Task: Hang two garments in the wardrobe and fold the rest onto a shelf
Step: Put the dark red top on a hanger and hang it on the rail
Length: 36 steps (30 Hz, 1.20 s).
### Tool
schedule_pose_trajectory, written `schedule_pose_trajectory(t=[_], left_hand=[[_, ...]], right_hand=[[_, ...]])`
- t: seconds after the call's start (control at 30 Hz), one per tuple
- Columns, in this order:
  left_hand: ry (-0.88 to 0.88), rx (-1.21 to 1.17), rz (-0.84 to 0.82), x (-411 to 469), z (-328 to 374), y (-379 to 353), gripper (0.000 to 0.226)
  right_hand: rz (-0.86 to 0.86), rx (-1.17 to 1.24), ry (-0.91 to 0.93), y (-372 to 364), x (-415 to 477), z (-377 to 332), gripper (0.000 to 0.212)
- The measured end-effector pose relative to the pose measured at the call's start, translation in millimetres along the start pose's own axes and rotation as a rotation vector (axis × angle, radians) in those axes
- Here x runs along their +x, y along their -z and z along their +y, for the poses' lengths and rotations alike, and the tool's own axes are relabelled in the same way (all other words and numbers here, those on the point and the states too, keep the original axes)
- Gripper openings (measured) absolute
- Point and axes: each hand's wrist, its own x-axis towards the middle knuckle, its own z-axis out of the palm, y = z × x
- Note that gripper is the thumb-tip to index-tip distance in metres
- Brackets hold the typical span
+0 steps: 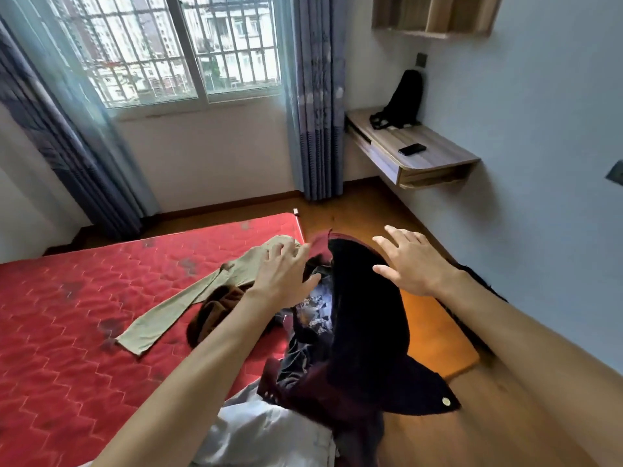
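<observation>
A pile of clothes lies at the right edge of the red mattress (67,332). A dark navy garment with maroon lining (367,318) rises up in the middle of the pile, a gold button at its lower corner. My left hand (286,274) pinches its maroon edge near the top. My right hand (411,261) hovers just to the right of the dark garment, fingers spread, holding nothing. An olive-green long-sleeved top (188,301) lies spread on the mattress, a brown garment (215,311) bunched beside it. A white garment (269,433) lies nearest me.
A wall-mounted wooden desk (418,153) at the right carries a black bag (401,99) and a phone (412,149). A wooden wall cabinet (435,15) hangs above. Blue curtains (313,96) flank a barred window. Wooden floor (438,332) runs between bed and wall.
</observation>
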Motion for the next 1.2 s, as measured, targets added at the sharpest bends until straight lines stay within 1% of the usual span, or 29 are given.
schedule_pose_trajectory(t=[0.13,0.27,0.37,0.5,0.57,0.63,0.7,0.77,0.83,0.97,1.0,1.07,1.13,1.2], left_hand=[[-0.123,0.045,-0.037,23.6,14.3,-23.8,0.071],[-0.255,0.118,-0.073,37.8,24.4,-48.3,0.079],[-0.368,0.151,-0.117,46.3,26.7,-62.2,0.085],[-0.409,0.195,-0.175,57.7,22.8,-77.9,0.096],[-0.421,0.225,-0.156,62.5,19.3,-87.6,0.094],[-0.446,0.228,-0.125,65.7,16.1,-97.1,0.088],[-0.467,0.202,-0.091,68.9,12.1,-106.8,0.079],[-0.5,0.136,-0.034,73.4,7.9,-114.5,0.062],[-0.548,0.109,0.041,79.4,3.5,-119.9,0.049],[-0.655,0.051,0.114,86.8,0.6,-120.4,0.033],[-0.688,0.019,0.125,87.0,0.9,-119.3,0.029],[-0.742,-0.014,0.143,87.5,0.8,-116.4,0.032],[-0.767,-0.018,0.174,86.9,0.3,-109.1,0.035],[-0.784,-0.025,0.235,86.2,-1.1,-98.0,0.031]], right_hand=[[-0.056,0.082,-0.074,-13.7,-3.4,-5.8,0.066],[-0.112,0.108,-0.182,-37.9,-4.4,-36.8,0.074],[-0.195,0.14,-0.292,-58.4,7.2,-69.1,0.088],[-0.174,0.158,-0.449,-84.5,19.9,-104.5,0.116],[-0.168,0.136,-0.487,-98.6,21.1,-117.5,0.127],[-0.17,0.085,-0.497,-112.8,21.0,-127.3,0.131],[-0.144,0.039,-0.489,-122.3,19.9,-129.6,0.124],[-0.126,0.036,-0.46,-125.7,18.1,-125.9,0.111],[-0.143,0.074,-0.411,-126.0,13.9,-119.2,0.102],[-0.12,0.223,-0.368,-124.1,0.1,-102.7,0.085],[-0.1,0.259,-0.384,-122.1,-3.1,-97.8,0.079],[-0.049,0.294,-0.427,-116.2,-8.0,-89.0,0.066],[-0.006,0.281,-0.44,-109.4,-10.7,-82.1,0.056],[0.034,0.259,-0.431,-101.5,-10.6,-77.7,0.048]])
